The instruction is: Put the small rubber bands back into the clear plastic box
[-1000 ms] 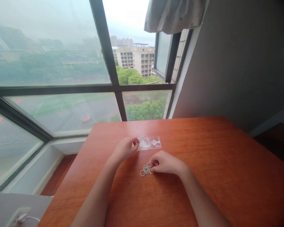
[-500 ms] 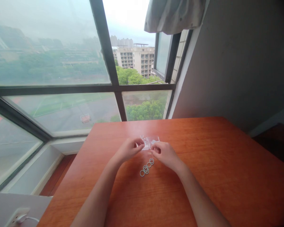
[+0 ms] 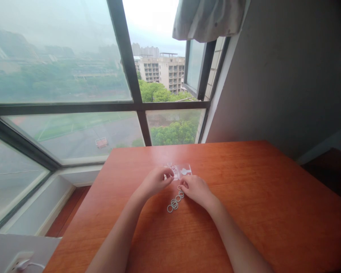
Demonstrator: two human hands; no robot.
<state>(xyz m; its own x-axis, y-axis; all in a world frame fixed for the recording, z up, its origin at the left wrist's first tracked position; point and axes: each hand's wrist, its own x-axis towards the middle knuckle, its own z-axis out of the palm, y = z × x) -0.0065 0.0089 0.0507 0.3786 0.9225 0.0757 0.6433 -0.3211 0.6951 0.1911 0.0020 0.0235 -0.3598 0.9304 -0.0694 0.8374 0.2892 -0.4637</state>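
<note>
A small clear plastic case [image 3: 182, 170] lies open on the orange wooden table [image 3: 244, 212], with tiny items in its left half. My left hand [image 3: 155, 182] rests at the case's left edge, fingers curled and pinched against it. My right hand [image 3: 194, 188] sits just in front of the case, fingers curled with the fingertips pinched together; what they hold is too small to make out. A short row of several small pale rings [image 3: 174, 201] lies on the table between my two wrists, just left of the right hand.
A large window [image 3: 74, 94] with dark frames runs behind the table's far edge. A grey wall [image 3: 287, 76] rises at the right. A folded curtain [image 3: 207, 19] hangs at the top. A white socket with a cable [image 3: 19, 261] sits at the lower left.
My right hand rose from the rings to the case, then dropped back slightly toward the rings. My left hand stayed at the case's left edge.
</note>
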